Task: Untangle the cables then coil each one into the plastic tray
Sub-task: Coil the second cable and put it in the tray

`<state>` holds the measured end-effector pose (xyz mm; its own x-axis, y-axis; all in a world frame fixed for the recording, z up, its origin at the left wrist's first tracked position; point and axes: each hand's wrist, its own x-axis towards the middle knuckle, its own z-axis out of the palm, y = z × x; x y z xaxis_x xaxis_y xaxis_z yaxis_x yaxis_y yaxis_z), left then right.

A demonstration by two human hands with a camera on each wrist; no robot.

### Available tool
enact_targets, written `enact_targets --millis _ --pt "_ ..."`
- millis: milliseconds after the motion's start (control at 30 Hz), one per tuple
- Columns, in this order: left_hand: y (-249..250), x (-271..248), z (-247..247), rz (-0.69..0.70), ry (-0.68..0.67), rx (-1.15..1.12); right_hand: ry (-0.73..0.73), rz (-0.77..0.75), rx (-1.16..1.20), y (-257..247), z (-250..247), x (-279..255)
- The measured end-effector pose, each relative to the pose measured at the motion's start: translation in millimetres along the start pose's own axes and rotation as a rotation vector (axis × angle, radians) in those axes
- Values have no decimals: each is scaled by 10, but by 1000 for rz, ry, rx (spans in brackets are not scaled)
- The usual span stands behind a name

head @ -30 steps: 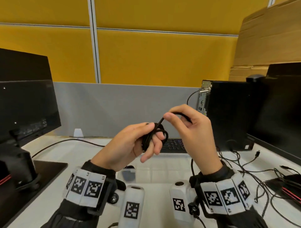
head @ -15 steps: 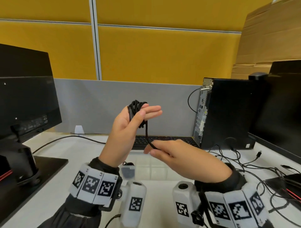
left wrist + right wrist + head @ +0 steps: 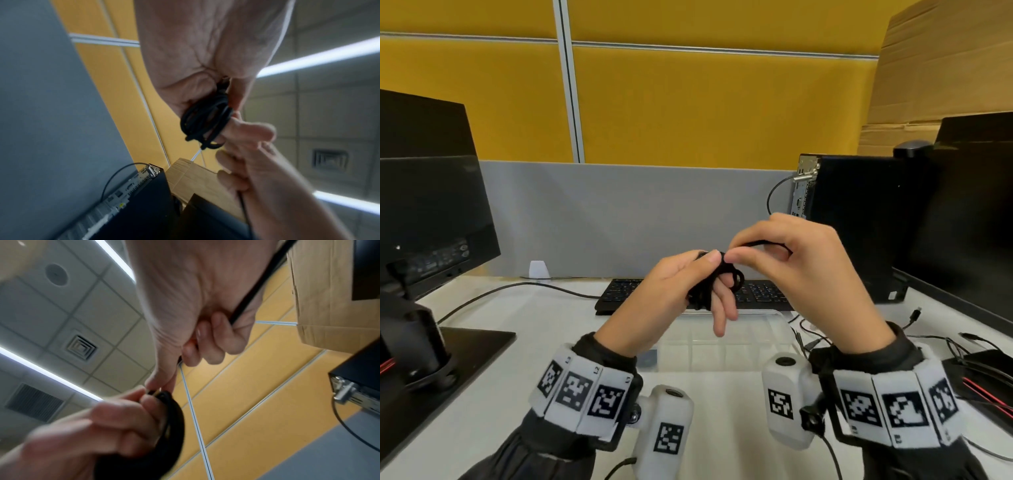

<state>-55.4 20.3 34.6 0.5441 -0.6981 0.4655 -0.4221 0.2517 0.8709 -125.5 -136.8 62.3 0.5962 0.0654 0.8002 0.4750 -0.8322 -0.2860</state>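
A black cable (image 3: 709, 286) is wound in several loops round the fingers of my left hand (image 3: 688, 287), held in the air above the clear plastic tray (image 3: 763, 337). The thumb presses the loops in place. In the left wrist view the coil (image 3: 205, 120) hangs between palm and thumb. My right hand (image 3: 774, 260) pinches the free run of the same cable (image 3: 252, 295) between thumb and forefinger, right against the coil (image 3: 170, 417). The cable's tail passes through the right palm and drops out of sight.
A black keyboard (image 3: 619, 293) lies behind the tray. A monitor (image 3: 431, 212) stands at the left, a PC tower (image 3: 859, 222) and a second monitor (image 3: 976, 222) at the right. Several loose black cables (image 3: 945, 346) sprawl on the desk at the right.
My left hand came down from its raised pose with the coil. My right hand rose from below and now pinches the cable beside the coil, laying another turn.
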Motion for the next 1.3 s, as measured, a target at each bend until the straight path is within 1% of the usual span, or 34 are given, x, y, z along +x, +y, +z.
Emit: enact_targets --millis 100,167,200,267,300,333,400,433,467,500,567,667,733,800,900,1000,1067,1167,1233,1300 --pt "31 -17 -10 44 24 -45 17 29 46 44 85 -8" --pt "51 -29 -28 104 69 -105 -11 103 60 81 146 -18" --pt "67 -30 -41 136 99 -160 -48 154 22 102 171 -19" --pt "100 -35 -58 190 165 -256 -217 240 -33 148 229 -27" --pt "106 -34 -59 212 195 -297 -321 266 -7 150 264 -36" --pt "103 -27 -58 233 218 -350 -418 282 17 135 295 -47" --pt "87 -2 -43 240 276 -441 -584 284 -22 76 358 -61" --pt "68 10 -44 236 320 -428 -647 265 -65 27 367 -67" --pt "53 20 -45 242 356 -361 -686 239 -111 -17 359 -72" --pt "41 23 -46 256 383 -238 -707 217 -160 -53 335 -77" --pt "1 21 -45 256 394 18 -736 180 -237 -146 235 -94" --pt "-99 11 -43 203 379 243 -742 133 -310 -264 102 -128" --pt "-133 4 -20 183 344 365 -743 130 -303 -312 50 -129" --pt "-120 -8 10 164 297 427 -717 130 -241 -308 11 -120" --pt "-82 -33 60 86 227 369 -582 88 -205 -249 -20 -107" --pt "-104 -32 99 89 188 337 -490 56 -196 -236 -13 -90" --pt "-102 -16 110 74 95 266 -384 45 -135 -215 -29 -68" --pt "-43 -20 87 9 -48 92 -164 33 -2 -104 -79 -31" --pt "-10 -29 75 -30 -100 12 -74 33 112 -49 -95 -20" --pt "9 -46 85 -55 -139 -81 -28 47 193 -2 -78 -15"
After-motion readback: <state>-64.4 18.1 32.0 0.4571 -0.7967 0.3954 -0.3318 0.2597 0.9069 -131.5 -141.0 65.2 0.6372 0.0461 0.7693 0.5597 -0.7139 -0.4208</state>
